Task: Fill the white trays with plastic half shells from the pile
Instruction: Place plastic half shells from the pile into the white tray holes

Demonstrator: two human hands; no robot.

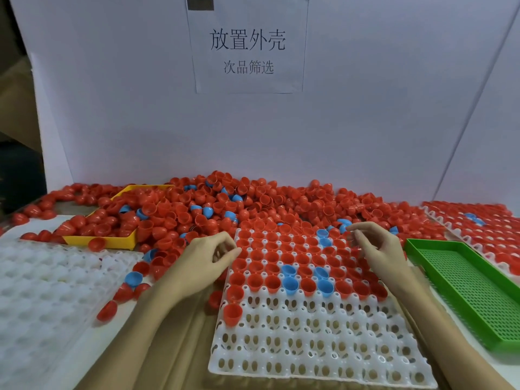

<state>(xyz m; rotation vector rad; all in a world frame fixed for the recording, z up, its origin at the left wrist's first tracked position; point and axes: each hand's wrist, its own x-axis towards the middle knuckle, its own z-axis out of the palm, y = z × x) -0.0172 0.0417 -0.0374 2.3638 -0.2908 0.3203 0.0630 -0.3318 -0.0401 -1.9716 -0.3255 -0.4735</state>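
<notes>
Plain white backdrop board (112, 108) standing upright behind the work surface, angled side panel (489, 130) joining it at right. Paper sign (249, 46) with printed Chinese characters fixed at centre. Brown tabletop (180, 347) below. Dim space with brown cardboard (14, 88) past the left edge. Even, soft lighting.

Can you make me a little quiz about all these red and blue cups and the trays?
1. True or false: the green tray is full of shells.
2. Which part of the middle white tray lacks shells? A) near rows B) far rows
3. Fill in: the pile spills into a ____ tray.

Key: 1 false, it holds none. 2 A. 3 yellow.
</notes>
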